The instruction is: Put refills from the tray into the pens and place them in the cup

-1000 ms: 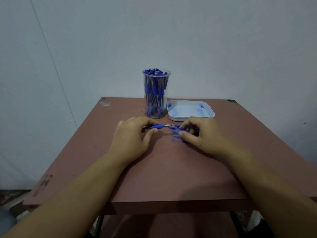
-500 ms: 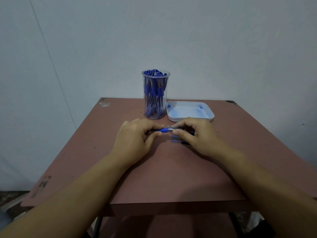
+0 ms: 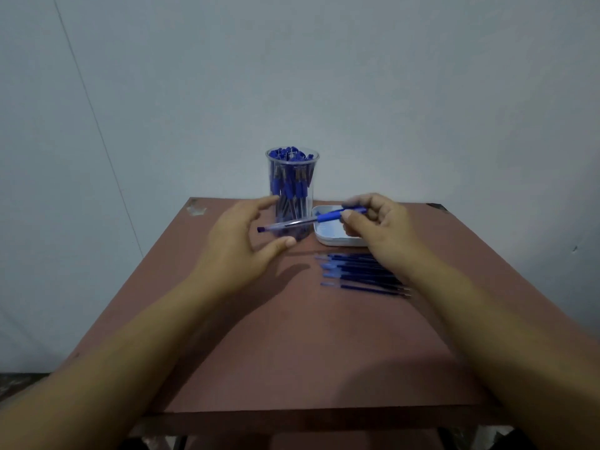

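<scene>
Pen-crammed cup beside tray

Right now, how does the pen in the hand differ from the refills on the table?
The pen is held above the table by the right hand, while the refills lie flat on it, side by side. The pen is thicker, with a clear barrel and blue grip; the refills are thin dark sticks. Both are partly blue.

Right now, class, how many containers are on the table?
2: the clear cup of pens at the back; the white tray beside it, partly behind the right hand.
</scene>
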